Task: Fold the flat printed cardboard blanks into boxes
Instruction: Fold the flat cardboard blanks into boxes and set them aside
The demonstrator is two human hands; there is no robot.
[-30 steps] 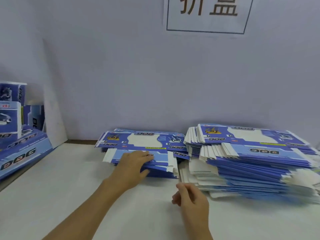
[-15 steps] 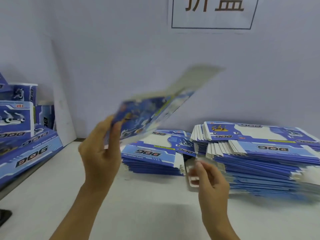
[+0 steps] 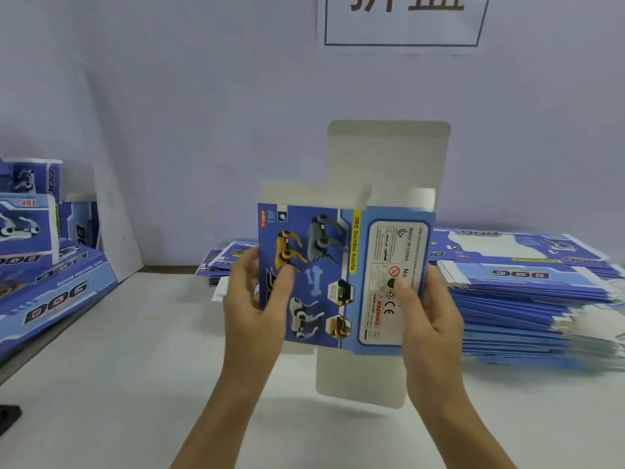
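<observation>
One flat blank held upright over the tabletop, ready to be opened into a box

The white tabletop [image 3: 101, 384] carries a tall stack of blanks [image 3: 527, 299] toward its far right edge and a lower stack [image 3: 226, 262] at the far middle; finished boxes [image 3: 30, 225] stand at the left edge. The held blank [image 3: 324, 275] hangs above the near middle: thin, light glossy card, likely stiff along panels and bending only at creases, with plain white flaps top and bottom. The left hand [image 3: 253, 306] pinches its left edge, the right hand [image 3: 429, 319] its right edge, both grips narrow, thumbs in front. Best taken by these side edges; flaps would probably crumple.
</observation>
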